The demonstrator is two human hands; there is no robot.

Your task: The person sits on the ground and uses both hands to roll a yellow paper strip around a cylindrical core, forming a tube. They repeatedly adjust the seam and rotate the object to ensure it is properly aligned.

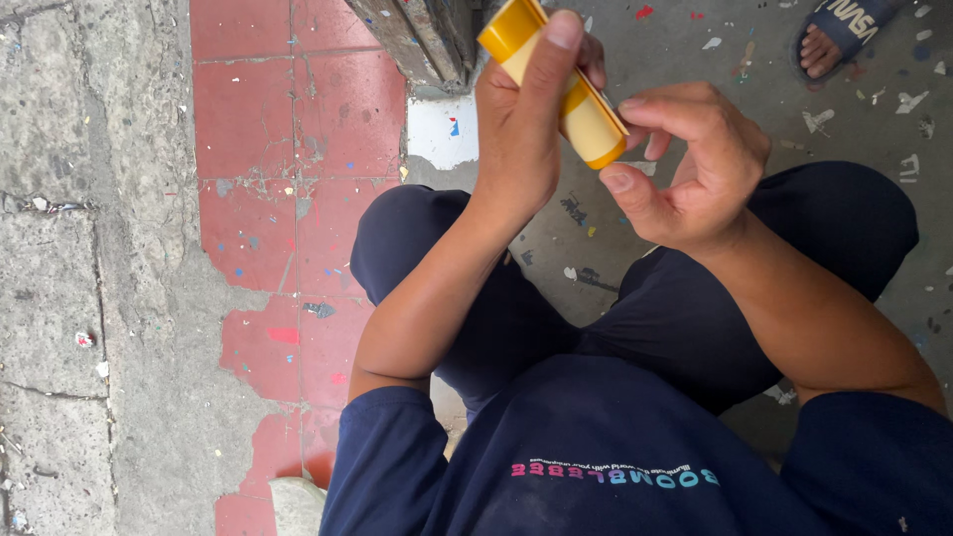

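My left hand (521, 129) is wrapped around a yellow cylinder (581, 114) with darker orange-yellow ends, held tilted in front of me. Its upper end (511, 25) sticks out above my fingers. My right hand (695, 169) is at the lower end of the cylinder, thumb and fingertips curled close to the orange rim and touching it. I am sitting with my knees bent, in dark blue trousers (655, 308) and a dark blue shirt.
Worn red floor tiles (288, 149) and rough concrete (89, 298) lie to the left. A grey floor dotted with paint flecks (884, 109) is to the right. A wooden post (417, 40) and a white block (442, 129) stand ahead. Another person's sandalled foot (839, 35) is at top right.
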